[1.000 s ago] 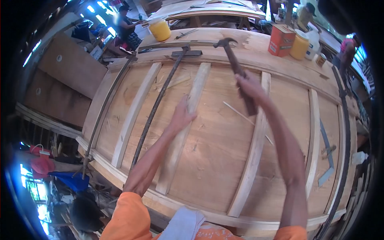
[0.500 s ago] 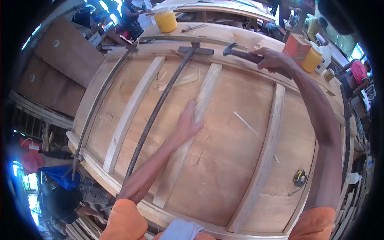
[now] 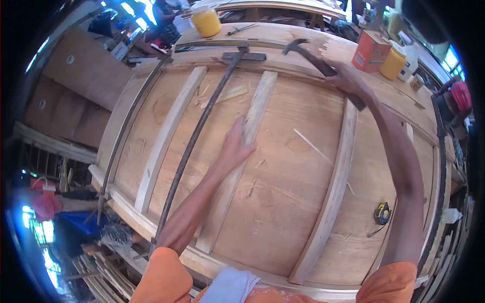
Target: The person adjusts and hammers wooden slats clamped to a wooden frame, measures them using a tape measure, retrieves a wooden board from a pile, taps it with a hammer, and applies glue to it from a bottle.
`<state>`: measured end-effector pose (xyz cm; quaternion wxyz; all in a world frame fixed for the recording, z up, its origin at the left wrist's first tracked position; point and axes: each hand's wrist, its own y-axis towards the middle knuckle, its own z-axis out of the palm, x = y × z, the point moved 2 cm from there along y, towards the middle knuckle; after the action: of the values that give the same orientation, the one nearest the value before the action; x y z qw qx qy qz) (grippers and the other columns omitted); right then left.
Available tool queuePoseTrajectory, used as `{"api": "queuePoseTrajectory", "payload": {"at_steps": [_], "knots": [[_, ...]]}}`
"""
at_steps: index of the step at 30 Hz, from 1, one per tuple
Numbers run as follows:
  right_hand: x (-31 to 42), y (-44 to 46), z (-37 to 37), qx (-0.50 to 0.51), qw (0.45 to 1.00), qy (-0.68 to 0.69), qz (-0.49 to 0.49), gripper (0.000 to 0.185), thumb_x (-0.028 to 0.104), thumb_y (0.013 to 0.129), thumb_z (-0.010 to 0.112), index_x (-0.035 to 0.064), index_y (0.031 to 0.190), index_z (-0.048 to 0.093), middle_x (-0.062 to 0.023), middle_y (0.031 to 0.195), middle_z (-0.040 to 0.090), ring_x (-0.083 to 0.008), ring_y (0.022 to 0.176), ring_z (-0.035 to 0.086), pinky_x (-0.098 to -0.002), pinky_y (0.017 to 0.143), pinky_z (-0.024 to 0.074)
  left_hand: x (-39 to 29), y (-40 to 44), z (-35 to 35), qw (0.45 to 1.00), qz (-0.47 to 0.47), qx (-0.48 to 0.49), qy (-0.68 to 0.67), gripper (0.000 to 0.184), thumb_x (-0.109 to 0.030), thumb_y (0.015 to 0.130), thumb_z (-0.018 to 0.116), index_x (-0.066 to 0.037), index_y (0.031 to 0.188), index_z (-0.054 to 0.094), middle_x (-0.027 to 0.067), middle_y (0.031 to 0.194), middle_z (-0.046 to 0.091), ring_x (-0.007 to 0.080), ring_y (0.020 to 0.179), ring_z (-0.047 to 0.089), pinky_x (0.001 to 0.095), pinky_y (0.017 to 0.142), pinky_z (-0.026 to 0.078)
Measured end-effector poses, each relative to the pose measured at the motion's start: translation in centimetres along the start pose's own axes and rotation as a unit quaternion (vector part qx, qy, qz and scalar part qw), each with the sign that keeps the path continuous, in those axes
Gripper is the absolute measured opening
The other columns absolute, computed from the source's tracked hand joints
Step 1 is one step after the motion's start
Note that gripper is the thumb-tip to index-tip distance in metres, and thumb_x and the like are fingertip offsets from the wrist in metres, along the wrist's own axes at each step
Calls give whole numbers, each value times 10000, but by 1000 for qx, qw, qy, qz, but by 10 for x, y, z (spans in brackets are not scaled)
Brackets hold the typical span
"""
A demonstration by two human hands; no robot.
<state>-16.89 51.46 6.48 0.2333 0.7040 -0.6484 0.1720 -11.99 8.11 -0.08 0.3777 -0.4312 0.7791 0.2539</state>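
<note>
hammer (image 3: pixel 314 60) in the right hand (image 3: pixel 348 81), slat (image 3: pixel 260 103) under the left hand (image 3: pixel 235 149)

the right hand is closed around the wooden handle of the hammer, which slants across the view near the far rail (image 3: pixel 288 69) of a framed wooden panel (image 3: pixel 283 202). its claw head points away to the left, and the butt of the handle sticks out below the fist. the left hand grips the slat partway along its length, thumb laid over the wood and fingers along its left side. the slat runs across the panel, between a long metal clamp (image 3: pixel 191 144) on the left and another crosswise slat (image 3: pixel 331 207) on the right. a thin wood strip (image 3: pixel 313 146) lies on the panel between the two slats, with small splinters scattered nearby. a tape measure (image 3: pixel 382 213) rests on the panel farther right, close to the right forearm. beyond the far rail stand a yellow bucket (image 3: pixel 206 22) at the left and, at the right, a red box (image 3: pixel 371 50), a yellow container (image 3: pixel 393 63), a white jug (image 3: pixel 409 66) and a small can (image 3: pixel 417 82).
</note>
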Motion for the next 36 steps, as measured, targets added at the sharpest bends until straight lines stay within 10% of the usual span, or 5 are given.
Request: {"api": "queuePoseTrajectory", "payload": {"at_steps": [14, 18, 22, 33, 36], "knots": [[179, -281, 10, -39, 904, 337, 259, 332, 383, 888, 722, 62, 892, 640, -9, 671, 590, -116, 511, 578, -281, 494, 474, -266, -341, -339, 933, 191, -290, 93, 249, -163, 1069, 635, -50, 1263, 744, 99, 1169, 774, 113, 892, 738, 262, 749, 606], [183, -281, 81, 12, 891, 383, 242, 398, 470, 865, 730, 79, 823, 664, 2, 678, 581, -121, 535, 564, -302, 495, 450, -380, -475, -295, 896, 161, 146, -387, 221, -187, 1013, 710, -53, 1186, 687, 102, 1088, 713, 252, 782, 723, 320, 595, 605], [170, -258, 150, 6, 925, 308, 223, 492, 445, 854, 730, -46, 853, 698, -42, 739, 601, -158, 619, 556, -387, 573, 439, -419, -543, -205, 903, 415, 40, -103, 269, -78, 951, 782, 6, 1191, 694, 186, 1121, 742, 185, 613, 699, 205, 486, 525], [202, -273, 151, -180, 967, -68, -165, 475, 354, 966, 719, -34, 1239, 708, -208, 1006, 752, -341, 961, 742, -429, 885, 577, -449, -581, -164, 981, 175, -9, -84, 305, -197, 979, 761, -148, 1251, 633, 78, 941, 692, 205, 856, 611, 324, 620, 484], [249, -291, 132, 60, 995, 33, -75, 417, 301, 910, 736, -19, 1178, 734, -196, 936, 739, -397, 928, 724, -454, 865, 576, -437, -576, -177, 980, 165, 8, -109, 316, -230, 986, 756, -190, 1267, 616, 48, 892, 679, 210, 922, 588, 357, 657, 473]]}}
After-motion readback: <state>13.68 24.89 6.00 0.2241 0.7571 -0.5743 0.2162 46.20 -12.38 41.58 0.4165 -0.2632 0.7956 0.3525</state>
